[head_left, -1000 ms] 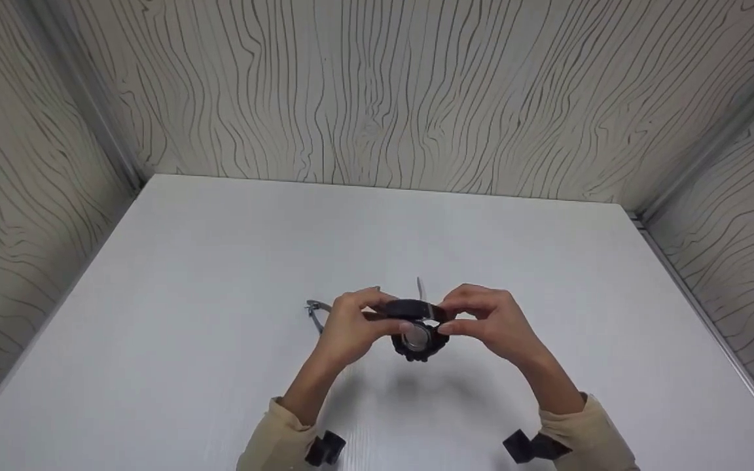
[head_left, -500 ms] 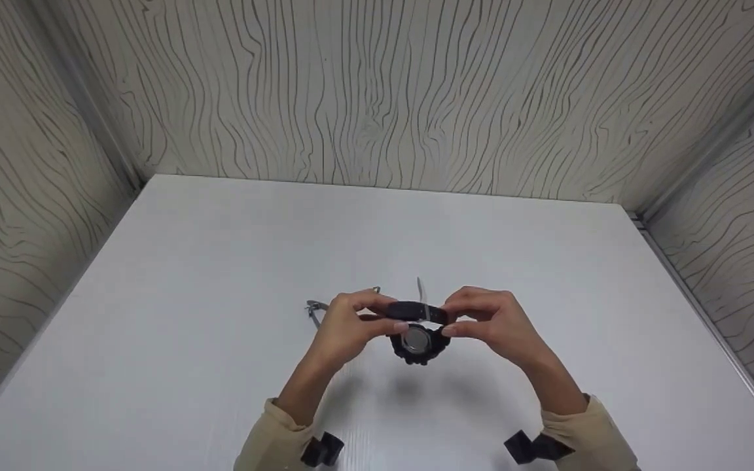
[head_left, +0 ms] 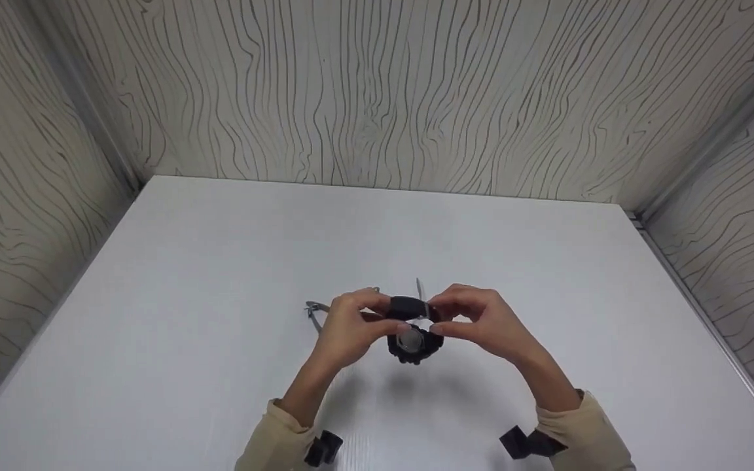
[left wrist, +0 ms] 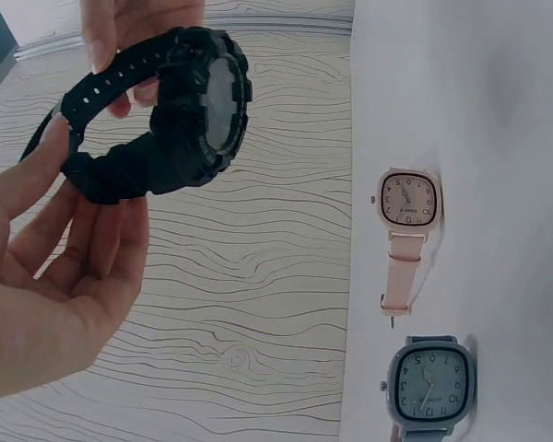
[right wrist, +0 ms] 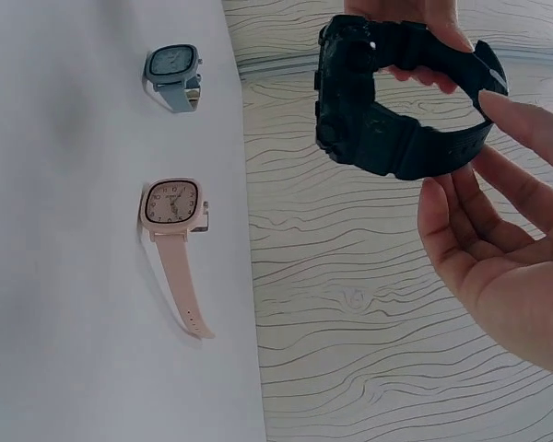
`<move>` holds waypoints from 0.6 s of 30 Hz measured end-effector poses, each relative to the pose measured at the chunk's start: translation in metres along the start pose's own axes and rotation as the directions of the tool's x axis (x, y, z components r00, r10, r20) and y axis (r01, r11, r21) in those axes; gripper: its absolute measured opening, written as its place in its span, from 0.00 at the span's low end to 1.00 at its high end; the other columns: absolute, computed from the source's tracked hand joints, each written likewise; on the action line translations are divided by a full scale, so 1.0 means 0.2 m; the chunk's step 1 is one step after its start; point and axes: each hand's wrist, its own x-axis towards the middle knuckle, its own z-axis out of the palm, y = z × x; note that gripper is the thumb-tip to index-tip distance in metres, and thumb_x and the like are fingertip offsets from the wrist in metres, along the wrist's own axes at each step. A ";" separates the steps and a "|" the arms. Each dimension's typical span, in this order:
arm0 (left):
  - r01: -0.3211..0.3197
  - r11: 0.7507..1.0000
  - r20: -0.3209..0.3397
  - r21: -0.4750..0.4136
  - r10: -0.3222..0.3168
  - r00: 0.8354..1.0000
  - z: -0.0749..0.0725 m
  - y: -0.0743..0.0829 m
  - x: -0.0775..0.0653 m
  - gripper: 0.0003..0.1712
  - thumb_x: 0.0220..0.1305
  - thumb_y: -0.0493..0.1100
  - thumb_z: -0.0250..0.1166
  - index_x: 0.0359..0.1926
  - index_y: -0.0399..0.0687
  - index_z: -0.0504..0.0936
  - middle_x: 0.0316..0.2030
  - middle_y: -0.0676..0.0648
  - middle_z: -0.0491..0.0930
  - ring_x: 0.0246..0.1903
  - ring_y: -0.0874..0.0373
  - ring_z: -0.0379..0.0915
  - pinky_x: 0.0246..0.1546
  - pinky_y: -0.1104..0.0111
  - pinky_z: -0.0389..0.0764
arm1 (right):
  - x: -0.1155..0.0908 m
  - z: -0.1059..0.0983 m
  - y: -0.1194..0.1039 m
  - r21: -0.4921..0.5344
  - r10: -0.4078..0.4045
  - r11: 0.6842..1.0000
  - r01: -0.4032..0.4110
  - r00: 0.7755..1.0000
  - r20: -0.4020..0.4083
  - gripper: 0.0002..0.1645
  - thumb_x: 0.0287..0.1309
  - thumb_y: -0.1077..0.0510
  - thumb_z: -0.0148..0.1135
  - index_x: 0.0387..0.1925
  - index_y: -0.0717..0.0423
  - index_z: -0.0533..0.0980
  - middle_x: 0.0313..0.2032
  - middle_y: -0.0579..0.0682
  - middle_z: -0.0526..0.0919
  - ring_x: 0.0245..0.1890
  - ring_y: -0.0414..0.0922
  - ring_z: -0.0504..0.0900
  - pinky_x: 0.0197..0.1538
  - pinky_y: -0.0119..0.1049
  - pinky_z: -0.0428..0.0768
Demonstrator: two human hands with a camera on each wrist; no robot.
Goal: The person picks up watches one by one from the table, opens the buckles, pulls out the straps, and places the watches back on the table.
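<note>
A chunky black watch (head_left: 410, 350) is held up above the table, its strap bent round into a loop. In the head view the round metal case back faces the camera. My left hand (head_left: 347, 330) pinches the strap's left part between thumb and fingers, and my right hand (head_left: 482, 320) pinches it on the right. In the left wrist view the holed strap end (left wrist: 120, 78) lies at the fingers of both hands. The watch case (right wrist: 344, 87) points away from my palm in the right wrist view.
A pink watch (left wrist: 408, 198) and a grey-blue watch (left wrist: 431, 387) lie on the white table (head_left: 220, 294), just beyond my hands. In the head view the hands mostly cover them. Wood-patterned panels (head_left: 370, 91) stand behind and at both sides.
My right hand has shifted slightly left, closer to the left hand, and the black watch has moved a little left too. Both hands keep their hold on the strap.
</note>
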 end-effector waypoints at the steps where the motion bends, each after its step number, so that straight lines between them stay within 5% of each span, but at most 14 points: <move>1: -0.011 1.000 -0.002 0.012 0.011 1.000 0.00 0.00 0.00 0.12 0.46 0.37 0.72 0.34 0.38 0.83 0.30 0.49 0.78 0.36 0.56 0.76 0.37 0.73 0.78 | 0.00 0.00 0.00 -0.019 -0.006 1.000 0.006 1.000 -0.001 0.13 0.48 0.70 0.65 0.39 0.65 0.78 0.34 0.55 0.78 0.34 0.44 0.77 0.40 0.33 0.77; 12: -0.027 0.999 -0.038 0.025 0.028 0.999 0.02 -0.01 -0.01 0.11 0.47 0.37 0.72 0.34 0.38 0.83 0.31 0.48 0.79 0.34 0.56 0.78 0.36 0.73 0.79 | 0.02 0.04 -0.02 -0.134 -0.098 0.988 0.081 0.988 -0.123 0.09 0.42 0.68 0.70 0.31 0.61 0.81 0.27 0.53 0.78 0.27 0.42 0.75 0.32 0.31 0.76; 18: -0.050 0.999 -0.039 0.008 0.051 0.998 0.02 -0.01 0.00 0.11 0.48 0.37 0.71 0.34 0.37 0.83 0.31 0.48 0.79 0.35 0.55 0.76 0.37 0.73 0.78 | 0.02 0.04 -0.01 -0.119 -0.098 0.989 0.084 0.988 -0.122 0.10 0.42 0.70 0.69 0.31 0.63 0.81 0.28 0.53 0.79 0.28 0.42 0.76 0.34 0.31 0.77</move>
